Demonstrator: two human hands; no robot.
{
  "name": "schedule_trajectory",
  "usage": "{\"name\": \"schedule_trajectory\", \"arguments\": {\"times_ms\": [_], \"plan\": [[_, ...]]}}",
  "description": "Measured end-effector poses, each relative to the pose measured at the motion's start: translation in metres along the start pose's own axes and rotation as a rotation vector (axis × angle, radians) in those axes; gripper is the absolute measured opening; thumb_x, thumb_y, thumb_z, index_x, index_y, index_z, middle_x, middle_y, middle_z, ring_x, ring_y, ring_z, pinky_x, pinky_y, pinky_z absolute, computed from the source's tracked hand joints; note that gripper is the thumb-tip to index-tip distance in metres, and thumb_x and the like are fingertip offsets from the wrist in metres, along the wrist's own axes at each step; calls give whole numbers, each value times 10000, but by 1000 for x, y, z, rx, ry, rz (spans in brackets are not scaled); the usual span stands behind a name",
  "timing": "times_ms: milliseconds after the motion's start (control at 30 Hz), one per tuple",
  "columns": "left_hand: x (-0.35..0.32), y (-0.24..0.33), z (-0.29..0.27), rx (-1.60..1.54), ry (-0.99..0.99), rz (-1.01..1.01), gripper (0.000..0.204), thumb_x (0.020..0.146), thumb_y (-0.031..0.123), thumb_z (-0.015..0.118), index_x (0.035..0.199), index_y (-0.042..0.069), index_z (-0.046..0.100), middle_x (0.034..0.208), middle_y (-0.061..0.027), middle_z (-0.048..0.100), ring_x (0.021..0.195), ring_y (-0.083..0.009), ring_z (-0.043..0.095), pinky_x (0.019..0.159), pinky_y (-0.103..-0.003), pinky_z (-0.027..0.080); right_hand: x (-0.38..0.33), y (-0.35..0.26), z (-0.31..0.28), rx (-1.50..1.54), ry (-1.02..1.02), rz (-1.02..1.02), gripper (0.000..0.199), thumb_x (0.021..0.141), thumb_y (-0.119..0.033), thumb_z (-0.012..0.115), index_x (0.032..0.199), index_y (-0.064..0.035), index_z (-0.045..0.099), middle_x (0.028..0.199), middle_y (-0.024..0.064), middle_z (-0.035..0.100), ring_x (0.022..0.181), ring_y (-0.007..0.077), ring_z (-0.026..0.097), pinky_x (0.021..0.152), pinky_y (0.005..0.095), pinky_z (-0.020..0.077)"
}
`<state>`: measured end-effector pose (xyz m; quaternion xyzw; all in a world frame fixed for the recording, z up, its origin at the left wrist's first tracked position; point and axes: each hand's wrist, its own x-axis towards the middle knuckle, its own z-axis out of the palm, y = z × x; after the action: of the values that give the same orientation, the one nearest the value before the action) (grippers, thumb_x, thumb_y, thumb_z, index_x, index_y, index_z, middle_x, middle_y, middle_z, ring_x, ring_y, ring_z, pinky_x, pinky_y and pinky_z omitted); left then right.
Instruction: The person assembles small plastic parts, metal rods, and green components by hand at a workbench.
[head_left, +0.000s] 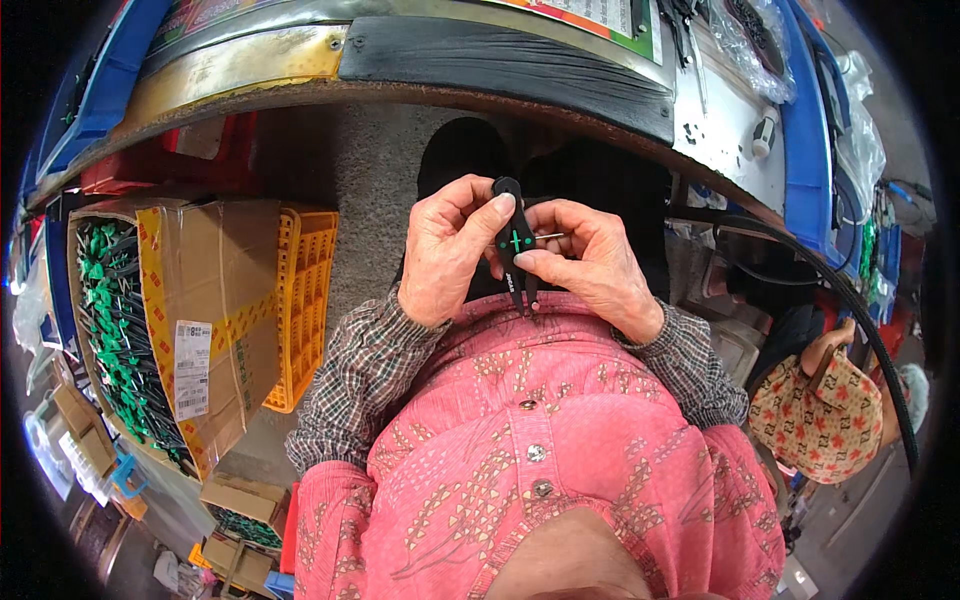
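Observation:
In front of my lap, my left hand [457, 240] grips the upper part of a slim black tool with green parts and two pointed legs [517, 245]. The left thumb presses near its rounded top end, and the legs point down toward my pink top. From the right, my right hand [590, 252] is closed beside the tool, its thumb tip against the tool's edge. A thin metal rod [550, 236] lies between the right fingers and reaches toward the green middle. The fingers hide the rod's other end.
A workbench [510, 65] with a worn edge curves across the far side. A screwdriver [765, 132] lies there by a blue bin [808, 130]. At left stand a cardboard carton [215, 300] of black and green pieces and an orange crate [305, 305]. A black cable [850, 295] arcs at right.

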<state>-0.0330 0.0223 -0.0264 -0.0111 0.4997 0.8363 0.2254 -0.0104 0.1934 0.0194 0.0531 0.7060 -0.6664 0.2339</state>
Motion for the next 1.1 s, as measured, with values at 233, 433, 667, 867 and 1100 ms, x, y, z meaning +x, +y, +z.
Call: {"name": "schedule_trajectory", "arguments": {"times_ms": [233,433,667,867,1100], "plan": [[4,8,-3,-3,11,9,146,949,167,574,971,28,615,746,7,616,572,-33,549,469,-178,455,4,-4,-3,14,3,20,221,823,-45,689,1021,28,624,843,-2,608,735,30,551,654,183,474],[0,31,-9,84,24,37,143,939,158,587,982,25,622,751,12,616,591,-37,560,485,-190,467,4,-11,-5,-63,39,-8,184,830,-60,682,990,20,639,833,-10,610,727,32,533,638,188,449],[-3,95,-29,230,36,163,124,935,131,582,978,19,615,778,25,615,629,-35,553,518,-193,462,2,-33,-9,-147,40,-111,114,850,-43,649,947,15,640,801,3,621,661,33,548,575,183,441],[-5,214,-72,814,330,639,107,930,81,560,963,-10,607,822,37,584,742,-29,514,652,-183,423,12,-62,-14,-206,63,-255,95,836,-12,637,919,32,642,771,-13,586,612,24,519,530,182,402],[22,352,-146,1242,749,932,233,879,186,596,857,-44,625,619,-75,585,576,-110,543,557,-280,425,25,-92,-23,-216,70,-358,113,811,19,635,920,49,638,774,10,564,587,48,513,523,185,392]]}}
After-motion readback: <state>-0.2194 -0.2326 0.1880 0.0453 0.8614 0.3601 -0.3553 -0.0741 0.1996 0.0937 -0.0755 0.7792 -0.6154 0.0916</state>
